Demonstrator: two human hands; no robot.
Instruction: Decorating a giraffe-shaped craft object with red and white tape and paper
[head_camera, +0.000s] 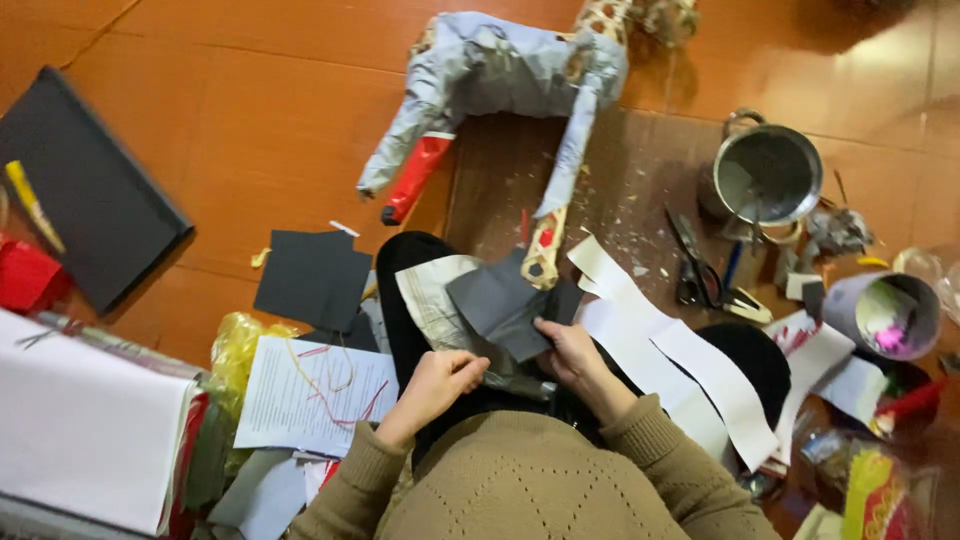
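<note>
1. The person sat on the floor (250, 110) and both hands were over the lap.
2. The right hand (568, 352) pinched the lower edge of a piece of grey paper (500, 305) between thumb and fingers; its grip was pressed together on that paper.
3. The left hand (445, 375) was curled just beside the right one. Its fingers were closed, and a dark grey strip (515, 384) ran from it toward the right hand, but I cannot tell if the hand really held this strip.
4. The grey paper lay above the lap, partly over a sheet of newspaper (430, 295).
5. Long white paper strips (660, 345) lay to the right of the hands, touching the right knee.
6. A papier-mâché animal figure (500, 70), covered in grey paper, lay on the floor in front of the person.
7. Black scissors (695, 265) and a metal pot (765, 175) were further right, well apart from the hands.
8. A dark paper square (312, 275) and a printed page (315, 395) lay to the left.
</note>
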